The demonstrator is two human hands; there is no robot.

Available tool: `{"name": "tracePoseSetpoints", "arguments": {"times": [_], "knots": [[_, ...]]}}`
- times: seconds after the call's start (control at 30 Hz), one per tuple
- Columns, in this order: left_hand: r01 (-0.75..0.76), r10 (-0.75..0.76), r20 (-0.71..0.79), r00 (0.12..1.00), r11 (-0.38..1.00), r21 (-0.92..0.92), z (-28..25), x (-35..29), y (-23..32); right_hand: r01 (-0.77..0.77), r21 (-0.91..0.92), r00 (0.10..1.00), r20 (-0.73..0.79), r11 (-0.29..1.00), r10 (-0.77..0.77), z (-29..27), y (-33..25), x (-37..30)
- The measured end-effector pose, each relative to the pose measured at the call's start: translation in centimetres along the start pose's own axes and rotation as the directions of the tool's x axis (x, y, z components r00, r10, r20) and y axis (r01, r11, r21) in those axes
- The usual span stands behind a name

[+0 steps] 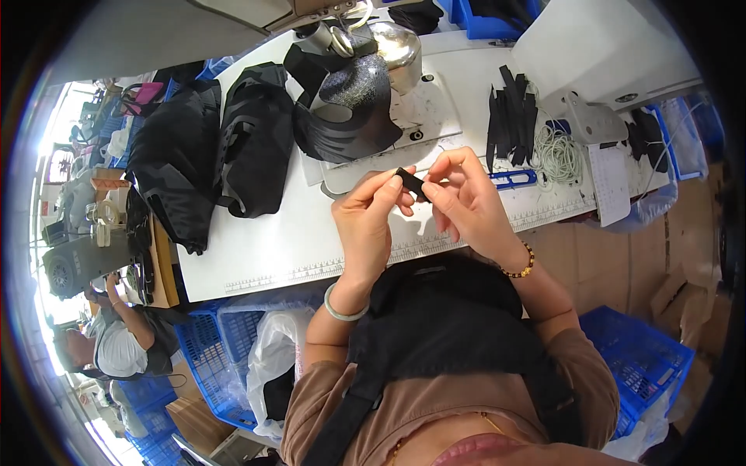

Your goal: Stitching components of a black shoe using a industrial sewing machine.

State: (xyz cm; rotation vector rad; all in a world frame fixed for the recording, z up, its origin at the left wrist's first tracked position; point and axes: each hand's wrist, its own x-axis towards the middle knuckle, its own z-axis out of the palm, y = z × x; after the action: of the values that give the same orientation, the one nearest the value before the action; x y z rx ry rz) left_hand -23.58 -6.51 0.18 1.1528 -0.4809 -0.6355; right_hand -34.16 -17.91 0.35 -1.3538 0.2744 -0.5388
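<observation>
A short black fabric strip [412, 185] is stretched between my two hands above the front part of the white sewing table [311, 260]. My left hand [367, 213] pinches its left end between thumb and fingers. At the other end, the thumb and fingertips of my right hand [468, 200] close on the strip. Just beyond my hands, a curved black fabric piece [353, 116] with a shiny speckled patch lies at the sewing machine [398, 50]. Past my right hand is a blue-handled tool [513, 179], probably thread snips.
More black strips [510, 116] and a coil of pale cord [557, 155] lie at the right. Folded black fabric pieces [252, 140] cover the left side. Blue crates [206, 349] stand below the table. Another person [120, 342] works at far left.
</observation>
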Motion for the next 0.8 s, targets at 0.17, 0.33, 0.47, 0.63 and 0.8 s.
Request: {"name": "tracePoseSetpoints", "arguments": {"times": [0.17, 0.33, 0.47, 0.63, 0.8], "knots": [[0.239, -0.233, 0.095, 0.968, 0.970, -0.049, -0.6, -0.3, 0.9, -0.073, 0.082, 0.993, 0.101, 0.994, 0.064, -1.0, -1.3, 0.5], [0.291, -0.394, 0.363, 0.844, 0.906, 0.308, -1.1, 1.9, 5.2, 0.048, -0.188, 0.918, 0.395, 0.981, 0.030, -2.5, -3.4, 1.9], [0.204, -0.322, 0.338, 0.884, 0.917, 0.342, -0.9, 2.7, 5.7, 0.324, -0.494, 0.916, 0.377, 0.807, -0.137, -2.5, -4.2, 2.0], [0.203, -0.307, 0.337, 0.890, 0.929, 0.309, -0.6, 3.1, 6.3, 0.485, -0.610, 0.868, 0.424, 0.627, -0.259, -3.1, -3.9, 2.6], [0.029, -0.129, 0.228, 0.965, 0.917, 0.398, -0.3, 2.1, 8.4, 0.311, -0.422, 0.942, 0.253, 0.852, -0.218, -1.7, -5.8, 2.9]]}}
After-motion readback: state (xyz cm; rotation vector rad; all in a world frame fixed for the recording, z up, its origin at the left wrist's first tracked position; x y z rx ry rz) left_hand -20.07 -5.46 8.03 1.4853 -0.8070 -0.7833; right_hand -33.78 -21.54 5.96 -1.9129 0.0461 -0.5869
